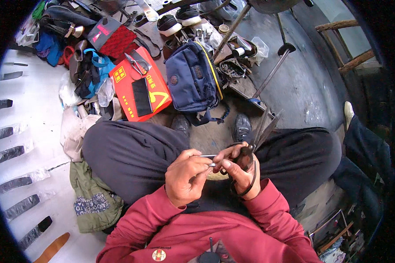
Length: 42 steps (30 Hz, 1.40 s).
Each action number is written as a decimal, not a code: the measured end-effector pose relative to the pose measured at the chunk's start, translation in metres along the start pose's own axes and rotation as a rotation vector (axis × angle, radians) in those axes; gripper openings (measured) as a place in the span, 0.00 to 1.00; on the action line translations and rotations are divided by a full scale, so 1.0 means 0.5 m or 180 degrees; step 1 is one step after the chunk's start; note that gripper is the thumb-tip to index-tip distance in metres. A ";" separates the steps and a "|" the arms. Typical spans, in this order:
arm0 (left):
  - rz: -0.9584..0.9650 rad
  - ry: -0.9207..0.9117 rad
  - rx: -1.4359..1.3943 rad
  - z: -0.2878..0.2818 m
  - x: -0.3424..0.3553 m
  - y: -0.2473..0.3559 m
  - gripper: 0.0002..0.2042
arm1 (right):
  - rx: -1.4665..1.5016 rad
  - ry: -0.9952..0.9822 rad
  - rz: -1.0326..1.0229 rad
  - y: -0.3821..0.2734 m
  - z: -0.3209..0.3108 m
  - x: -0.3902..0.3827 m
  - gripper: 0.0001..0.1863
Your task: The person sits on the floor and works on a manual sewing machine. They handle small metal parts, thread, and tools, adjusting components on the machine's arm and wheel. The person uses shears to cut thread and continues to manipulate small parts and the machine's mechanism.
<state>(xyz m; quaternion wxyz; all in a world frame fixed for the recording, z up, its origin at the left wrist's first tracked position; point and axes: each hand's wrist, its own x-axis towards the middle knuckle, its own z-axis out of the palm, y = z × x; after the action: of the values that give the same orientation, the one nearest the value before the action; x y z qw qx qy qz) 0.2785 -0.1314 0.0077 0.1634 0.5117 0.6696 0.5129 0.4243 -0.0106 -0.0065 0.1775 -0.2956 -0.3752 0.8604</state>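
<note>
In front of my lap, my two hands are held close together. My left hand is closed in a pinch on a small silvery metal piece, its kind too small to make out. My right hand is closed round a pair of large dark scissors; one handle loop circles down by the wrist and the blades point up and away. The right fingertips also meet the metal piece. Beyond my knees a navy blue bag with a yellow-edged zip stands on the floor between my shoes.
Left of the bag lies a red box carrying a black phone and pliers. Shoes and a heap of bags and cloth surround it. A metal stand leg slants at the right. Dark strips lie on the white sheet at left.
</note>
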 end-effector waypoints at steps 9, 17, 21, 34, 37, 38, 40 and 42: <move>0.0319 -0.0289 0.0191 -0.002 0.005 0.001 0.12 | -0.0668 -0.0075 -0.0499 0.013 -0.004 -0.003 0.16; 0.0311 -0.0385 -0.0030 -0.001 0.006 -0.005 0.10 | -0.0284 -0.0111 0.0045 -0.009 -0.009 -0.004 0.17; 0.0293 -0.0412 -0.0104 0.000 0.007 -0.002 0.10 | -0.0036 -0.0305 0.0384 -0.024 -0.014 0.005 0.18; 0.0128 -0.0414 -0.0339 0.000 0.011 0.000 0.09 | 0.0449 -0.0427 0.0768 -0.026 -0.023 0.013 0.19; -0.0042 -0.0369 -0.0473 -0.003 0.007 -0.001 0.09 | 0.0330 -0.0314 0.0740 -0.023 -0.023 0.013 0.18; -0.0086 -0.0331 -0.0550 -0.002 0.006 -0.002 0.09 | 0.0324 -0.0278 0.0720 -0.022 -0.022 0.013 0.18; -0.0195 -0.0240 -0.0695 0.000 0.004 -0.005 0.09 | 0.0293 -0.0185 0.0665 -0.020 -0.021 0.013 0.18; -0.0258 -0.0192 -0.0797 0.002 0.003 -0.007 0.09 | 0.0336 -0.0107 0.0608 -0.017 -0.020 0.012 0.18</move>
<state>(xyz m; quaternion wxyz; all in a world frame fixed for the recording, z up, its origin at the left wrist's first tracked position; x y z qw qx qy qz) 0.2768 -0.1296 0.0047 0.2666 0.4751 0.6152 0.5699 0.4268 0.0035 -0.0075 0.1037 -0.3057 -0.3024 0.8968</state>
